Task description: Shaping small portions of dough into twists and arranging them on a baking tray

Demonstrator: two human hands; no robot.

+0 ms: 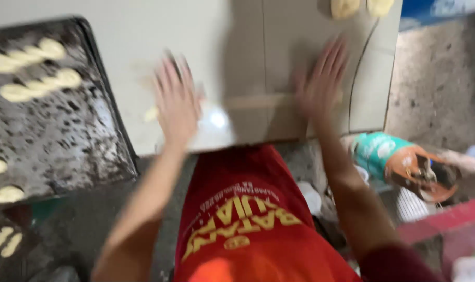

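Rolling pale wooden pin (pixel 258 102) | left hand (pixel 176 102), right hand (pixel 317 86) flat, fingers spread | blurred

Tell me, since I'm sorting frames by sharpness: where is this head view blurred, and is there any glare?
Head view: both the left hand and right hand are smeared by motion blur, fingers streaked; the rolling pin under them is faint; a bright glare spot sits beside the left hand; the baking tray reads only slightly soft.

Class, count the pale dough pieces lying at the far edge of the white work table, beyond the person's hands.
2. Both lie side by side at the table's far edge: the left dough piece and the right dough piece. The frame cuts off their tops, so more may lie beyond.
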